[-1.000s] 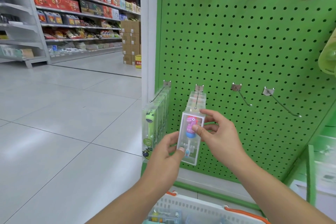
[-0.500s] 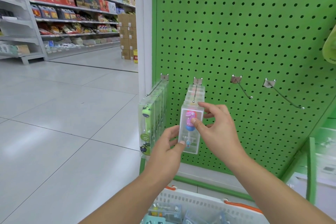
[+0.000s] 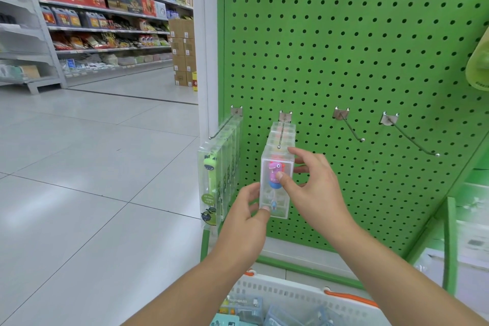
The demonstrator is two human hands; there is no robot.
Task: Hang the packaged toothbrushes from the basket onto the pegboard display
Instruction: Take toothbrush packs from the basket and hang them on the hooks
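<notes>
Pink toothbrush pack (image 3: 276,185) — front of its row on the green pegboard (image 3: 357,61) hook; my left hand (image 3: 244,222) and right hand (image 3: 312,190) both in grip on it — basket (image 3: 291,296) below.

Basket (image 3: 304,296) cropped at bottom edge

Stocked store shelves (image 3: 105,21) line the aisle beside stacked cardboard boxes (image 3: 182,53).

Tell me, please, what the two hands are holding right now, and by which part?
Both hold the pink toothbrush pack: left hand at its lower left edge, right hand across its front and right side.
</notes>
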